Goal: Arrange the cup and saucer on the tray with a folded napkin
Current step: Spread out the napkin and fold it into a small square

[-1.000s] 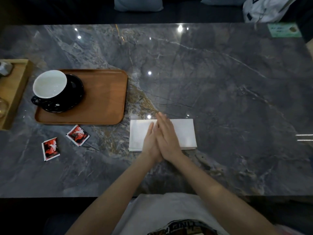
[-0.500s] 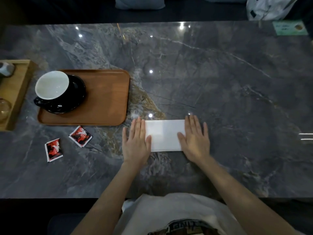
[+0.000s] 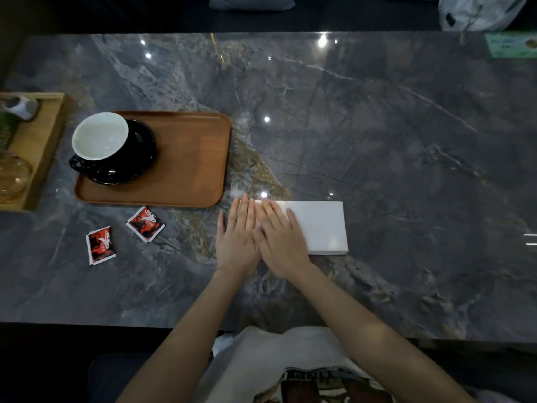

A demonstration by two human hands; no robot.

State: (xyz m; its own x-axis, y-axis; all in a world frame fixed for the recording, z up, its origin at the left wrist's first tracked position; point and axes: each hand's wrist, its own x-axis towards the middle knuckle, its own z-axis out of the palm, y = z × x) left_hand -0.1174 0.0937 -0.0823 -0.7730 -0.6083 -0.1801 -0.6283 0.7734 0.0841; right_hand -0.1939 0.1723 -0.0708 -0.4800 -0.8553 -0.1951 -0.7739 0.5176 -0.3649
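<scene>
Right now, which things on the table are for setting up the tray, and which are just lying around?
For the job:
wooden tray
cup on its black saucer
white napkin, pressed flat by the left hand and right hand

Just lying about:
two red packets
side tray with a glass jar
green card

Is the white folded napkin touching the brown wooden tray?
Apart. The head view shows a strip of grey marble table between the white folded napkin and the brown wooden tray's near right corner.
</scene>
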